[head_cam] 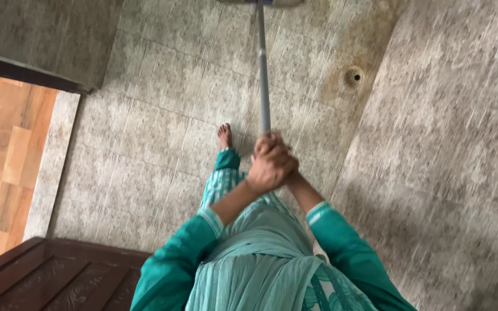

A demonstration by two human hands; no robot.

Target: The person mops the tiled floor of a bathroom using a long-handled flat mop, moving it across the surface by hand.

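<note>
A: Where are the hands, and what do they hold?

B: Both are clasped together around the upper end of a long grey mop handle (263, 75). The left hand (269, 170) sits on top, fingers curled tight round the shaft; the right hand (286, 170) is tucked beneath and mostly hidden, though its forearm runs straight into the same grip, so it looks closed on the handle too.

A: Which way does the handle run?

B: Its long axis goes straight away from the hands, toward the far edge of the tiled floor (162, 115), ending at the mop head (260, 2), which is cut off at the top of the view. So the working end lies directly ahead of the person, well apart from the grip.

A: Which hand is nearer to it?

B: Hard to say; they are stacked at the same spot.

A: Anything else close by?

B: A bare foot (225, 136) stands just left of the handle, a floor drain (353, 76) lies off to the right of the shaft, and a dark wooden door (59, 276) is at the near left corner.
</note>
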